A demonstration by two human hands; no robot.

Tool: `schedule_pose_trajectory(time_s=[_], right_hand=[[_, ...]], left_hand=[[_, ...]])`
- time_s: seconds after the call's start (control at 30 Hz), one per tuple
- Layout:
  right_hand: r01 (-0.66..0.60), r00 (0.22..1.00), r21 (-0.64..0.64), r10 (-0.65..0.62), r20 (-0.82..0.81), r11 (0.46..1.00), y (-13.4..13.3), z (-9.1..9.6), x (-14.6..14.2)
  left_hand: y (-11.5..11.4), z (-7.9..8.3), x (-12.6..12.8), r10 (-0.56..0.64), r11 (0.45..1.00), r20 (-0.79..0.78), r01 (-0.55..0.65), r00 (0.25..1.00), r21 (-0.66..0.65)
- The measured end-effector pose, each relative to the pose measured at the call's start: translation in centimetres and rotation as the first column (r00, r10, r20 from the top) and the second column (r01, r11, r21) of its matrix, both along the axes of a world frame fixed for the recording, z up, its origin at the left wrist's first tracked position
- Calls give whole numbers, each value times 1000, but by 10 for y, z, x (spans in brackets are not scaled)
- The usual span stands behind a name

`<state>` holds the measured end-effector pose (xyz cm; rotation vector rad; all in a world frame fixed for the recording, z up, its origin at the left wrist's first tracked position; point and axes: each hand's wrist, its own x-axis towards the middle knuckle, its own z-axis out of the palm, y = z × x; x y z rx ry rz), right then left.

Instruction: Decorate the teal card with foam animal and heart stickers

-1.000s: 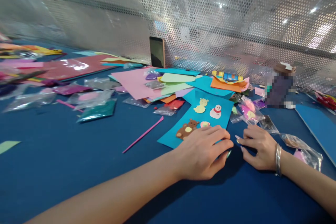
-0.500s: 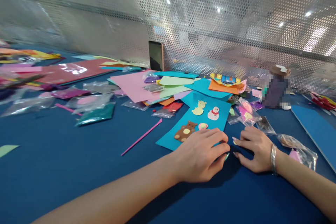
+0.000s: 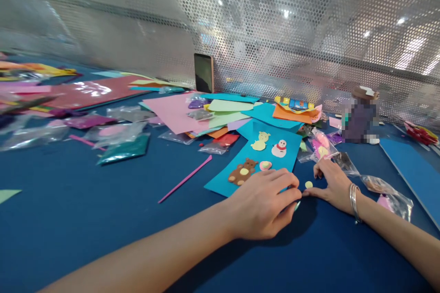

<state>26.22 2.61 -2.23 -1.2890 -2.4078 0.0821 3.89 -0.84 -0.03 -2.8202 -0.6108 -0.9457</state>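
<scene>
A blue paper sheet carries a brown bear, a pale yellow animal figure, a snowman with a red scarf and a small pink-and-yellow piece. Over the sheet's lower right edge rests my left hand, fingers bent and held together; whatever is under the fingertips is hidden. To its right, a small flat yellow disc lies on the blue table. My right hand is beside the disc, thumb stretched below it and forefinger bent above it, with a gap between them.
A pink modelling stick lies left of the sheet. Behind are coloured papers, clay bags and an upright phone against a perforated metal screen. More bags and a blue board lie at right.
My right hand has shifted slightly left and its forefinger has drawn back and up, uncovering the yellow disc on the table. My left hand stays nearly still.
</scene>
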Motion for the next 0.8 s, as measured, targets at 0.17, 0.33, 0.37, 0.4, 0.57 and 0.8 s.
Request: schedule_pose_trajectory(time_s=[0.17, 0.33, 0.37, 0.4, 0.57, 0.8], right_hand=[[-47, 997, 61, 50, -53, 997, 0, 1, 0], [-94, 992, 113, 102, -68, 989, -2, 2, 0], [-90, 992, 109, 98, -76, 990, -2, 1, 0], [-85, 992, 105, 93, -83, 991, -1, 1, 1], [-72, 992, 113, 83, -96, 991, -1, 0, 2], [-335, 940, 316, 337, 51, 888, -10, 10, 2]], left_hand=[[1, -1, 0, 12, 1000, 0, -12, 1000, 9], [1, -2, -1, 13, 1000, -4, -13, 1000, 6], [1, -2, -1, 16, 1000, -6, -16, 1000, 6], [1, -2, -1, 19, 1000, -8, -19, 1000, 5], [1, -2, -1, 23, 1000, -19, -23, 1000, 6], [2, -2, -1, 13, 1000, -11, -13, 1000, 9]])
